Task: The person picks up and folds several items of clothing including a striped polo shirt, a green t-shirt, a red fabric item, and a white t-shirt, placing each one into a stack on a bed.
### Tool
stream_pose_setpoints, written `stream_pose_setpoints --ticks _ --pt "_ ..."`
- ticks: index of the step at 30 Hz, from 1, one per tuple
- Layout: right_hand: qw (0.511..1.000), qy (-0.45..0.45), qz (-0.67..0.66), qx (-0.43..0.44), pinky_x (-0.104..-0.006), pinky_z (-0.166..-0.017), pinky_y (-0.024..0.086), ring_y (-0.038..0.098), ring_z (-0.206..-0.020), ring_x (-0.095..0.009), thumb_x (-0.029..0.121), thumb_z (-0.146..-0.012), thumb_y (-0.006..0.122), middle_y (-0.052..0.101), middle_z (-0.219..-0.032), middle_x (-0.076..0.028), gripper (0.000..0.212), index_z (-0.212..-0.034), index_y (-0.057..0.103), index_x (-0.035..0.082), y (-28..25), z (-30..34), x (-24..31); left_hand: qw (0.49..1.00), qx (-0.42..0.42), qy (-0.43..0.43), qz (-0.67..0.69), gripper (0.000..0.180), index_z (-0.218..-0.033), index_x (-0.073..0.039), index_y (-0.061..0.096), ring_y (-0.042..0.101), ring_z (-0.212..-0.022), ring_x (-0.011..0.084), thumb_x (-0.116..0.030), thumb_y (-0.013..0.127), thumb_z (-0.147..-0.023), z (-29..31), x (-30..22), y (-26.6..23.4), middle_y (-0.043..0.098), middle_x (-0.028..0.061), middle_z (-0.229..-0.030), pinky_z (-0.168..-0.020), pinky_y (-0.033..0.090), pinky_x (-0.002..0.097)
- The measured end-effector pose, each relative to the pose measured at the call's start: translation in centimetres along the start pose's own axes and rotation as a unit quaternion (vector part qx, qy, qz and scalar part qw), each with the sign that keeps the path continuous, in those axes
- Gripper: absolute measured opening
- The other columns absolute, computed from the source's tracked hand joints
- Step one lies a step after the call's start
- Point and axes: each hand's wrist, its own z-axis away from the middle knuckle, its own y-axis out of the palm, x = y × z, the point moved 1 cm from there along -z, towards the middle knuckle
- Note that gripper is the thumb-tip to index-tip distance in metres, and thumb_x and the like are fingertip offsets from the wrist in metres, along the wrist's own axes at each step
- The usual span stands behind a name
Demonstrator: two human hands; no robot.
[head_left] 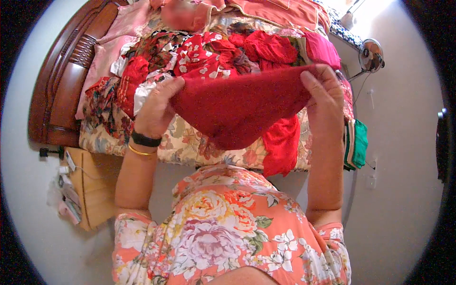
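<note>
Bed (190, 147) with floral cover, heaped with red and pink clothes (209, 52). Above its near edge, red knitted garment (237, 107) stretched flat between both hands. Left hand (156, 107) and right hand (325, 102), fingers pinched on opposite edges. Black wristband (145, 139) and gold bangle (141, 152) on left wrist.

The head camera looks steeply down, close over a bed (190, 147), its fisheye rim perhaps bending edges.

Garment (237, 107) being held up between left hand (156, 107) and right hand (325, 102), before bed (190, 147). Clothes pile (213, 52) lying on bed behind garment. Headboard (61, 80) left; fan (371, 55) right.
</note>
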Motion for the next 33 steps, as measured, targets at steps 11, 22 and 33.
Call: stream_pose_setpoints --ticks 11,22,33 --pt "0.999 0.026 0.03 0.029 -0.0234 -0.075 0.049 0.061 -0.083 -0.01 0.007 -0.088 0.059 0.066 -0.092 -0.004 0.027 -0.116 0.059 0.004 -0.2 -1.5 0.8 0.871 0.002 0.302 -0.387 0.026 -0.108 -0.002 0.066 0.063 -0.087 0.0103 -0.021 0.061 -0.091 -0.2 -2.0 0.7 0.069 0.0041 -0.1 -0.081 0.048 0.025" --pt "0.994 0.006 0.067 0.09 -0.0248 -0.082 0.049 0.063 -0.088 -0.013 0.003 -0.089 0.057 0.068 -0.097 -0.006 0.017 -0.103 0.066 -0.001 1.3 -4.9 2.3 0.985 -0.087 0.118 -0.095 0.024 -0.107 -0.005 0.059 0.062 -0.075 0.008 -0.021 0.064 -0.089 -2.3 -4.6 -1.2 0.065 0.0006 -0.09 -0.072 0.051 0.023" --pt "0.959 -0.026 0.224 0.169 -0.0328 -0.094 0.047 0.056 -0.11 -0.021 -0.009 -0.074 0.065 0.056 -0.125 -0.01 0.064 -0.134 0.047 0.007 3.5 -4.8 0.4 0.935 0.037 0.304 -0.181 0.038 -0.126 -0.005 0.054 0.053 -0.113 0.015 -0.002 0.059 -0.088 1.4 -5.5 -0.5 0.061 0.0056 -0.117 -0.1 0.039 0.0298"
